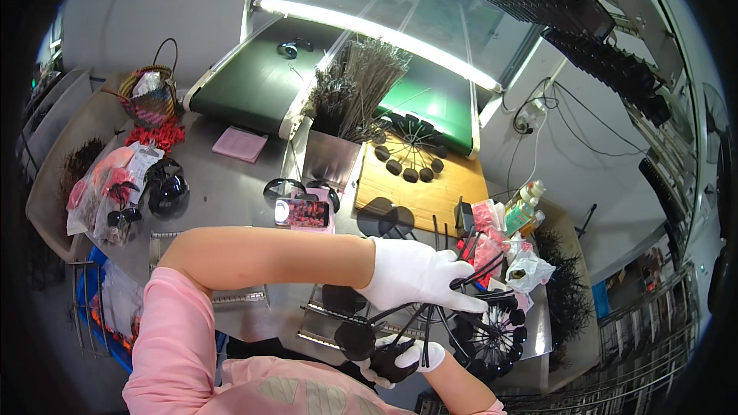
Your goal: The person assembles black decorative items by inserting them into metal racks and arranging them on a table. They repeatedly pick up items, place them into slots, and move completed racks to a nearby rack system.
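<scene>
At the lower edge I see the right hand (401, 358) partly cut off and hidden behind dark lenses; it grips a wire fixture (400, 323) of black round lenses, low centre on the steel table (231, 192). Clear plastic bags (108, 192) with red contents lie far left; a crumpled white bag (526, 269) lies right. My left hand (415, 273), white-gloved, reaches across, fingers pinched narrowly on a wire spoke.
</scene>
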A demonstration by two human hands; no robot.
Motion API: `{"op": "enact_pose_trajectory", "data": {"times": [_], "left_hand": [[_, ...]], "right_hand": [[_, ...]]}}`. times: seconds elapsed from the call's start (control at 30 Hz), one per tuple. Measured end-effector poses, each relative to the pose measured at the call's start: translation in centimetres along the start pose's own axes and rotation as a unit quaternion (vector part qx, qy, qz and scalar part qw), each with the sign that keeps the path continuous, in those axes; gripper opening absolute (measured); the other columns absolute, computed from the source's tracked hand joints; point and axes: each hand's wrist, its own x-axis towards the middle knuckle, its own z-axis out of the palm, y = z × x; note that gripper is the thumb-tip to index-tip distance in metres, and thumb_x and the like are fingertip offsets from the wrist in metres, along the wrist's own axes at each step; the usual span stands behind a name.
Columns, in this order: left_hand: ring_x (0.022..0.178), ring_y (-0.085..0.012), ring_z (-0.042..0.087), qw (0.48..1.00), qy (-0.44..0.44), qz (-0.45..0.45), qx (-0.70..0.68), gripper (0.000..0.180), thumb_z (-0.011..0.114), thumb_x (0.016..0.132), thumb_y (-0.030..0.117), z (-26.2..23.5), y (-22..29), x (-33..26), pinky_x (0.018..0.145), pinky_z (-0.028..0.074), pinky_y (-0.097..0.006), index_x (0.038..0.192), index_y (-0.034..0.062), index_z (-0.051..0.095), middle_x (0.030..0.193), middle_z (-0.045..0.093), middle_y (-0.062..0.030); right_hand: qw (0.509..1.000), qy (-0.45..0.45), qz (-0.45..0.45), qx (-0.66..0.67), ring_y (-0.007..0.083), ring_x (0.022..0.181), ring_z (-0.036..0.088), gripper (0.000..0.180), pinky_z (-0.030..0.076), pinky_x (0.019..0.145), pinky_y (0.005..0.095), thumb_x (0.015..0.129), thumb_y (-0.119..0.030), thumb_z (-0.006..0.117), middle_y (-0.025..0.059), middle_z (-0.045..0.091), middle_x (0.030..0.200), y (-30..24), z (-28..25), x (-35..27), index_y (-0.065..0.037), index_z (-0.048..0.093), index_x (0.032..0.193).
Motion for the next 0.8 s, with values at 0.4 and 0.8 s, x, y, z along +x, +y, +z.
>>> {"op": "enact_pose_trajectory", "data": {"times": [0.4,0.8], "left_hand": [[0.117,-0.0425,0.056,0.988,-0.142,-0.052,0.003,0.102,0.068,0.079,0.001,-2.6,1.7,-1.7,0.090,0.055,-0.047,0.163,0.0212,0.015,0.136,0.043,-0.0269],[0.069,-0.0259,0.068,0.972,0.082,-0.030,0.217,0.051,0.057,0.086,0.010,4.7,-1.7,-3.1,0.042,0.052,-0.034,0.135,0.0221,0.045,0.094,0.052,-0.0149]], "right_hand": [[0.997,-0.060,0.032,0.032,0.0211,0.077,0.065,0.056,0.053,0.063,0.0320,0.080,-0.024,0.078,0.0142,0.066,0.102,-0.3,0.1,0.1,0.004,0.058,0.124],[0.910,0.284,0.014,-0.303,0.0196,0.072,0.065,0.043,0.052,0.064,0.0296,0.077,-0.024,0.078,0.0088,0.065,0.098,-2.2,3.1,0.5,-0.003,0.063,0.112]]}}
